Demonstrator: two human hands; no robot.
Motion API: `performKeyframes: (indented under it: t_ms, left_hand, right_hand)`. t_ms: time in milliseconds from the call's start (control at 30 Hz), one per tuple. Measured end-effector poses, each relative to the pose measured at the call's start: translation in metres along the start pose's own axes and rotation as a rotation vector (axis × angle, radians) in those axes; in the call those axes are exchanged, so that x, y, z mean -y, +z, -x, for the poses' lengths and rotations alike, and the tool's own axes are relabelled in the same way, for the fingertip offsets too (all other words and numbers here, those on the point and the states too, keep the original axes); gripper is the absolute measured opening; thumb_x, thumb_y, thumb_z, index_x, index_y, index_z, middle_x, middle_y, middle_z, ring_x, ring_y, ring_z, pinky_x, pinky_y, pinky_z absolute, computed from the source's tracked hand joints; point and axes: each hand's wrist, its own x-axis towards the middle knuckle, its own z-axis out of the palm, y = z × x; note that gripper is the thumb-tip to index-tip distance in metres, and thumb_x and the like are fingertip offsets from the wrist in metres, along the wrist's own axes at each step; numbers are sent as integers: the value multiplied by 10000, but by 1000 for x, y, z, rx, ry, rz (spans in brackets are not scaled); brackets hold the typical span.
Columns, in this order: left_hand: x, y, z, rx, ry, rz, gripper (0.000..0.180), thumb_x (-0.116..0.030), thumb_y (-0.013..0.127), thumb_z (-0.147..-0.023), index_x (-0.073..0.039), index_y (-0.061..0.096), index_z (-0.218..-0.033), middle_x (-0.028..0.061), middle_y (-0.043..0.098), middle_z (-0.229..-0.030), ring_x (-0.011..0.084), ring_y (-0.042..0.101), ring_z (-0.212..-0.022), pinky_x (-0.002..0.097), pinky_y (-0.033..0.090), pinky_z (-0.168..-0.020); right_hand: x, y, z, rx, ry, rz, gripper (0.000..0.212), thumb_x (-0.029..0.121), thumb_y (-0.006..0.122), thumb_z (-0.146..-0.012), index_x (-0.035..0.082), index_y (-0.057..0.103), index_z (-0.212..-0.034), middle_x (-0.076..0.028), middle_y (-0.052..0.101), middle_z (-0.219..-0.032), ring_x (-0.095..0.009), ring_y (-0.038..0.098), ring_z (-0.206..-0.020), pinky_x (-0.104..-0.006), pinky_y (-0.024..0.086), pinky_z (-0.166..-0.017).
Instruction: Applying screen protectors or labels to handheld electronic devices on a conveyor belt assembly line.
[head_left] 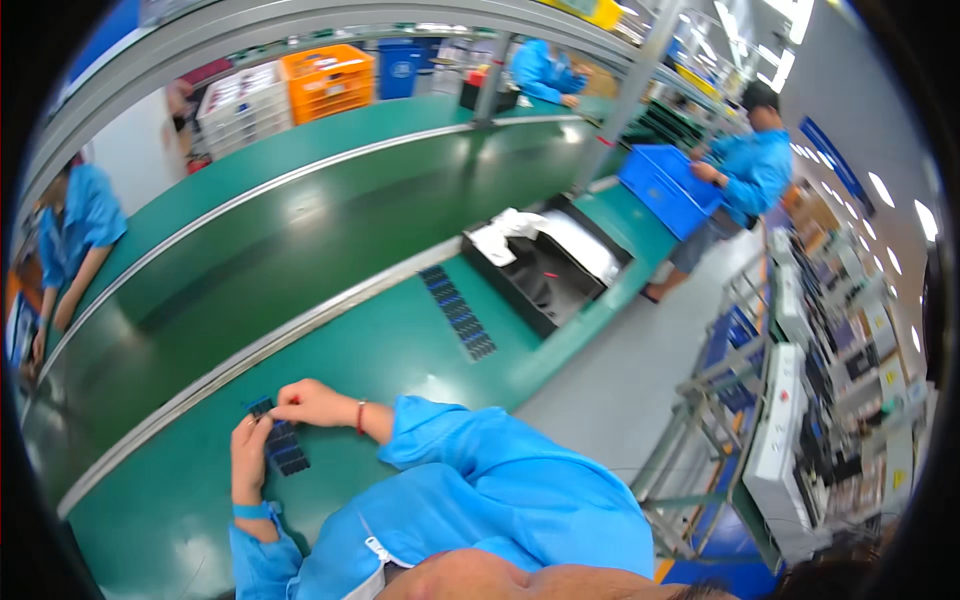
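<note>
My left hand (pixel 248 462) is closed, its thumb and fingertips pinching the near-left side of a dark blue-black panel (pixel 287 450) divided into small rectangular pieces, perhaps circuit boards. From the right, my right hand (pixel 318 403) reaches over the panel's far end, with thumb and finger pressed together there. My fingers cover part of that end, and the tiny detail between them cannot be made out. Further along the green bench (pixel 375 330) lies a longer row of similar dark panels (pixel 457 312), apart from both hands.
Beyond the row stands a black box (pixel 545 280) with white wrapping (pixel 507 232) over its edge. A conveyor belt (pixel 330 220) runs along the bench's far side. One co-worker (pixel 750 165) holds a blue crate (pixel 668 190); another person (pixel 78 230) is at the left.
</note>
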Motion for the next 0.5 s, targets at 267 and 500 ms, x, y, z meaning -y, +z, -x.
performKeyframes:
  t_ms: [267, 500]
  left_hand:
    - [-6, -3, 3, 33, -34, 129, 179, -144, 536, -902, 3, 610, -971, 9, 635, -874, 58, 557, -767, 209, 441, -687]
    - [4, -5, 5, 50, -58, 182, 174, -130, 539, -904, 7, 608, -988, 10, 633, -880, 52, 548, -768, 205, 439, -682]
  right_hand:
    - [-3, 3, -2, 30, 51, -48, 244, 253, 615, -870, 49, 582, -740, 11, 558, -644, -61, 482, -608, -235, 407, -546]
    - [2, 3, 2, 48, 105, -50, 237, 249, 616, -871, 50, 583, -746, 23, 546, -648, -46, 462, -607, -217, 387, -538]
